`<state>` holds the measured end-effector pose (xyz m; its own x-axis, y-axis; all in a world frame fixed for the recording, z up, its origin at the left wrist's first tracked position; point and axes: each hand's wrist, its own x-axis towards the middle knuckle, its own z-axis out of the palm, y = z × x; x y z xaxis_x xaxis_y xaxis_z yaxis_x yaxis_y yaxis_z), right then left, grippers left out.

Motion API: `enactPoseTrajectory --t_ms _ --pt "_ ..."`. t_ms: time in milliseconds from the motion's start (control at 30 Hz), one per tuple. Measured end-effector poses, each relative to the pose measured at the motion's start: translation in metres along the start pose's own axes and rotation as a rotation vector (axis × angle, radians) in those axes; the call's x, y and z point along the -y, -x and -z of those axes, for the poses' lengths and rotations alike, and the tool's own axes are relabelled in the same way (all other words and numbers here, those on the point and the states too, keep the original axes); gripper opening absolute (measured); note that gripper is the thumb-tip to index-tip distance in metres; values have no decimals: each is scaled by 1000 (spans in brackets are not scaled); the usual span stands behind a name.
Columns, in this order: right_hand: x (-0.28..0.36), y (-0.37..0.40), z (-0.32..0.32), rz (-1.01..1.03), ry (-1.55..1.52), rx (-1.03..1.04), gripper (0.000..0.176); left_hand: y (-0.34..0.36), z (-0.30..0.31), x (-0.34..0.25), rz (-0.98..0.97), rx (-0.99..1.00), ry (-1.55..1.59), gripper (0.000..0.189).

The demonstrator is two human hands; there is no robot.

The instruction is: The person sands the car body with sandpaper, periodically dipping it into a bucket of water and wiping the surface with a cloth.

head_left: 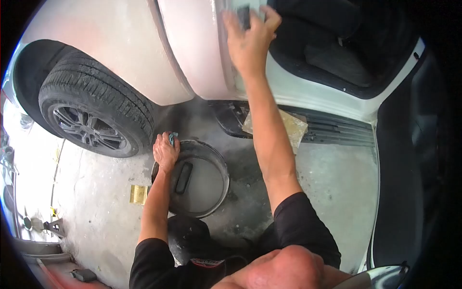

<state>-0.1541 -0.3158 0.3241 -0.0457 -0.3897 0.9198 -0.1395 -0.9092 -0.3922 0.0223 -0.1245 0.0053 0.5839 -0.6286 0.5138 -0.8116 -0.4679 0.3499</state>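
My right hand (250,41) is raised against the pale door-frame edge of a vehicle, its fingers bent around a dark grey block (244,17) that looks like a sanding block. Lower down, my left hand (165,153) is over the left rim of a round black bucket (226,168). A crumpled light-blue cloth (173,138) shows between its thumb and fingers. Cloudy grey water (207,180) fills part of the bucket. In it lies a dark oblong block (184,177) with rounded ends.
A wheel with a black tyre (96,96) stands left of the bucket. Behind my right forearm, a tan sheet (293,130) lies on the ribbed side step (341,132). A small gold packet (139,194) is on the concrete floor. The open door (404,183) bounds the right side.
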Motion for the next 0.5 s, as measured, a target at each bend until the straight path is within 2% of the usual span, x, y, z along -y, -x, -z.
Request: enactPoseTrajectory --t_ms 100,233,367,500 --pt "-16 25 7 12 109 66 45 2 -3 4 6 9 5 28" --pt "11 -24 -1 -20 70 7 50 2 -1 5 5 19 -7 29" --pt "-12 12 9 -5 82 86 48 1 0 3 12 32 -7 30" --pt "10 -25 -5 103 44 -45 44 5 4 2 -5 2 -11 28"
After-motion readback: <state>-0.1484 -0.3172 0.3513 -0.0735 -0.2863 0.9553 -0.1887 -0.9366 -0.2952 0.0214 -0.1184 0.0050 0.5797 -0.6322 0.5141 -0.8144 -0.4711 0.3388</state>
